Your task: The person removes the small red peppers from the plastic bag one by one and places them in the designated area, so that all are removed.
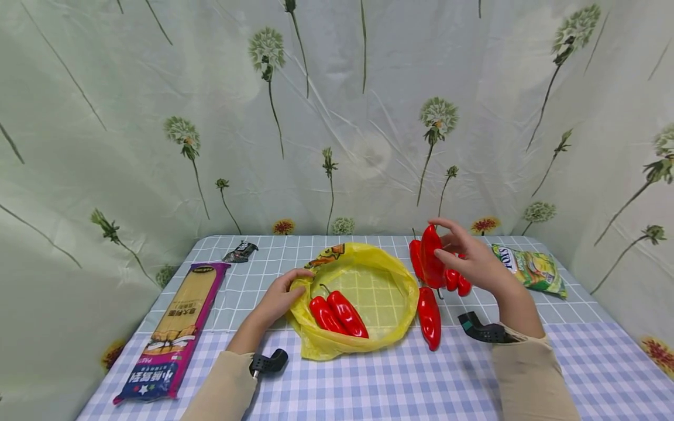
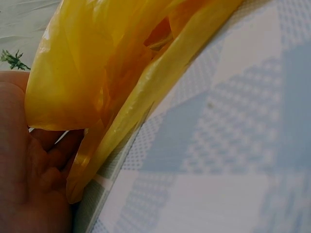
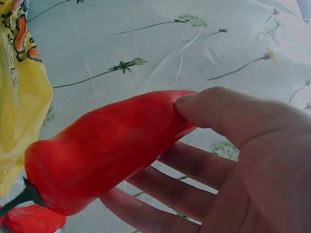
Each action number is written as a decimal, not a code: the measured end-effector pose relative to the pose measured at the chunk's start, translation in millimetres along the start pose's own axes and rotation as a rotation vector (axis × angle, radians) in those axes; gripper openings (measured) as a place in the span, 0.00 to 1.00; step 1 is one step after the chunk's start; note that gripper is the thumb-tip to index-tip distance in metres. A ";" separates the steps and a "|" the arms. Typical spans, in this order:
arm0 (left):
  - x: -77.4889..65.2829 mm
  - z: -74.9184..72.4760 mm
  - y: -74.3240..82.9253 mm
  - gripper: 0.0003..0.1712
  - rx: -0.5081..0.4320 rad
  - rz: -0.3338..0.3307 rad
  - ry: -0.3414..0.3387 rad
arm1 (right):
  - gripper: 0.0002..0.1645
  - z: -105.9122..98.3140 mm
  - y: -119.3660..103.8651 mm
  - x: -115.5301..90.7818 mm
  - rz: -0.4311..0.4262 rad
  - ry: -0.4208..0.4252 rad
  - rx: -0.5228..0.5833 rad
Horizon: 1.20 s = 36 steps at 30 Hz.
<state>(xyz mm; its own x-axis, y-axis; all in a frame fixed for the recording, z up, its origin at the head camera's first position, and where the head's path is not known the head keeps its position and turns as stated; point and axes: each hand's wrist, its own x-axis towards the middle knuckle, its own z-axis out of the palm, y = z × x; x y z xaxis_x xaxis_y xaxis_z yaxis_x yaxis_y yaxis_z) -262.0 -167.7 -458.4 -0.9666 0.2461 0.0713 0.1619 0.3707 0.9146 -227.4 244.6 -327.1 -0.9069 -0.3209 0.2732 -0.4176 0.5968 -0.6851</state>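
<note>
A yellow plastic bag (image 1: pixel 342 349) lies with its mouth wide, and two red peppers (image 1: pixel 347 313) rest inside it. My left hand (image 1: pixel 279 297) grips the bag's left rim; in the left wrist view the yellow film (image 2: pixel 68 92) passes between thumb and fingers. To the right of the bag, my right hand (image 1: pixel 476 260) holds a red pepper (image 1: pixel 432 257) above the table. The right wrist view shows that pepper (image 3: pixel 107 150) pinched near its tip, its green stem pointing away from the palm. Below it, another red pepper (image 1: pixel 429 320) lies beside the bag.
More red peppers (image 1: pixel 416 257) lie behind the raised one, partly hidden by it and the hand. A green snack packet (image 1: pixel 534 269) sits at the right rear. On the left are a long pasta pack (image 1: pixel 176 327) and a small black wrapper (image 1: pixel 240 252). A flowered curtain (image 1: pixel 337 117) hangs behind.
</note>
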 end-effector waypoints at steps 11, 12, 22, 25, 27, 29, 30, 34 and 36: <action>0.4 -0.1 -2.0 0.20 -0.008 -0.009 0.001 | 0.33 -5.3 11.9 -3.3 0.018 -0.046 -0.006; 0.4 -0.1 -2.2 0.20 -0.005 -0.010 0.001 | 0.32 -5.3 13.4 -3.0 0.020 -0.051 -0.012; 0.8 -1.1 0.8 0.20 -0.011 -0.026 0.000 | 0.28 -8.9 24.0 -3.1 0.098 -0.097 -0.025; 1.2 -1.3 0.6 0.20 -0.007 -0.024 -0.001 | 0.28 -9.7 27.0 -4.4 0.129 -0.127 -0.012; 1.3 -1.3 0.6 0.20 -0.005 -0.018 -0.002 | 0.28 -9.8 29.6 -5.2 0.152 -0.154 0.012; 1.1 -1.1 0.6 0.20 -0.006 -0.013 -0.004 | 0.28 -9.7 32.4 -5.5 0.175 -0.182 0.038; 0.8 -1.1 0.4 0.20 -0.008 -0.012 -0.004 | 0.28 -9.6 33.5 -5.6 0.186 -0.195 0.043; 0.8 -0.8 -0.3 0.20 -0.007 -0.011 -0.004 | 0.27 -8.2 37.3 -5.6 0.204 -0.233 0.046; 0.8 -0.9 -0.1 0.20 -0.009 -0.012 -0.002 | 0.28 -7.3 38.9 -5.6 0.214 -0.245 0.048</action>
<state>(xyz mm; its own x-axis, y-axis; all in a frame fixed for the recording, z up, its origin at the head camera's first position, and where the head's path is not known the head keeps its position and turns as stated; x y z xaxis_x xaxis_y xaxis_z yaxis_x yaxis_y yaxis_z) -262.9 -168.4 -458.2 -0.9681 0.2435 0.0595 0.1484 0.3656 0.9189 -239.0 275.0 -350.3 -0.9309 -0.3622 -0.0470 -0.2102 0.6366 -0.7420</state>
